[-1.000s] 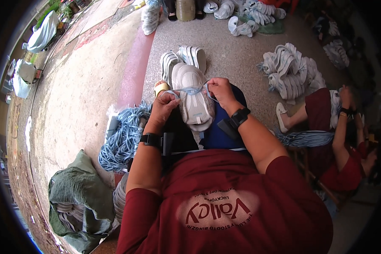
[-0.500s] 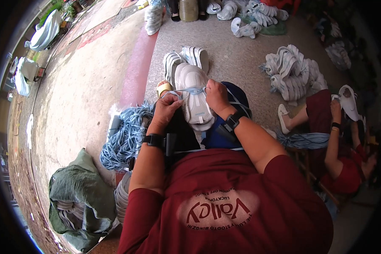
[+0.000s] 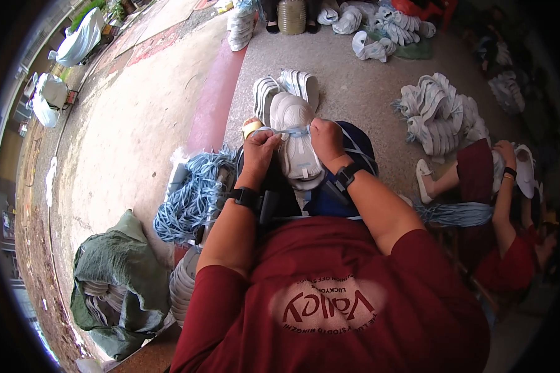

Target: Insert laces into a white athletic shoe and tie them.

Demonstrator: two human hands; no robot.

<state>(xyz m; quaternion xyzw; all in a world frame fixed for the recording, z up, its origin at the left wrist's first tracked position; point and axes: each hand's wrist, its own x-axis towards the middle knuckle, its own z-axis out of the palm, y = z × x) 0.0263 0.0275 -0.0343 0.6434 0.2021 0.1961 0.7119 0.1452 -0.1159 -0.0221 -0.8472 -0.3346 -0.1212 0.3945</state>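
Left hand pinched a flat pale-blue fabric lace between thumb and fingers; right hand was closed on the lace's other side. Lace ran across a bundle of white mesh shoes held between dark-clothed legs. Tangled heap of light-blue laces lay to the left; nested white shoes stood just beyond the bundle on speckled grey floor.

Blue lace partly behind right hand

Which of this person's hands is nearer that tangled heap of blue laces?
Left. The left hand is ahead and right of the heap; the right hand is farther right, past the white shoe pieces.
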